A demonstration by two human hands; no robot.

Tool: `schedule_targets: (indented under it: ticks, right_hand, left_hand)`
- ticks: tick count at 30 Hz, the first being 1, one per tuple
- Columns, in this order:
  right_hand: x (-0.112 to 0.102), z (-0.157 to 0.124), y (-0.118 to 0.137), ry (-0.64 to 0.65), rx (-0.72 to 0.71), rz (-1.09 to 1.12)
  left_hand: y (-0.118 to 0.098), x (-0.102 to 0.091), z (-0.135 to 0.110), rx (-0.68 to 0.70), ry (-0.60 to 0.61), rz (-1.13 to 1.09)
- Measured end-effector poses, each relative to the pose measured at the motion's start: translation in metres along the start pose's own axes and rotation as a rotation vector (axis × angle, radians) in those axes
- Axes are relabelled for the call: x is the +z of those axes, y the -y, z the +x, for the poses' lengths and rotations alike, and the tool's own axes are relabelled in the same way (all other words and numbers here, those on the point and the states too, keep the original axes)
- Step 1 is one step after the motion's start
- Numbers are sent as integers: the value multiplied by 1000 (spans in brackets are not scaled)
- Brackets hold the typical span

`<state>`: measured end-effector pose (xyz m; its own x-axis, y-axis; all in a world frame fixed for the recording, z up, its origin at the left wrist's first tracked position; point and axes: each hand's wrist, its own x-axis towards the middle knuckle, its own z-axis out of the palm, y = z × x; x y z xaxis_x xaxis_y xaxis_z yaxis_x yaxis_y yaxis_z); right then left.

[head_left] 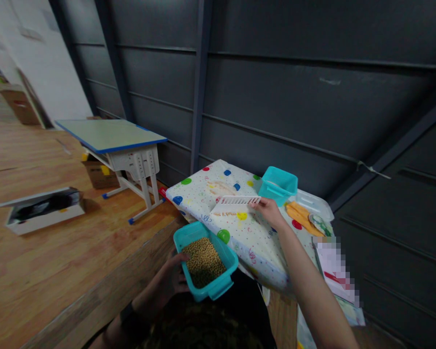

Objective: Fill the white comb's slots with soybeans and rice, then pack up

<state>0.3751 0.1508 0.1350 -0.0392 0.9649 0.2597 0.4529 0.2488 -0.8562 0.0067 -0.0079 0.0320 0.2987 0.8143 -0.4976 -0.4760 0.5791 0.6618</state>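
My left hand (175,274) grips the near-left side of a teal plastic container (223,252), its thumb over the rim. Inside lies a heap of dried soybeans (204,261). The container is tilted in front of the table's edge, above my lap. Over the tabletop, my right hand (269,209) is closed on the right end of a white slotted plastic divider (236,204). The divider stands on its long edge, close to the spotted tablecloth (203,194). A few pale beans (225,214) lie along its near side, and a pale patch (220,188) shows behind it.
A second teal container (279,184) stands at the table's back right, beside a clear lid (314,203), an orange cloth (298,213) and a small dish (319,224). A clipboard (334,271) lies at the right. A desk (112,134) and an opened white box (45,213) are on the left.
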Motion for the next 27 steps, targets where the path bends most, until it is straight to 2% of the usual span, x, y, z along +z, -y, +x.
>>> schedule_targets:
  ticks: [5, 9, 16, 27]
  right_hand:
    - [-2, -3, 3, 20, 5, 26]
    - [-3, -4, 5, -15, 0, -10]
    - [-4, -7, 9, -27, -7, -9]
    - [1, -14, 19, -8, -28, -28]
  left_hand:
    - [0, 1, 2, 1, -12, -12]
    - [1, -1, 5, 13, -5, -9]
    - [-4, 7, -5, 15, 14, -20]
    - [-2, 12, -3, -1, -52, 1]
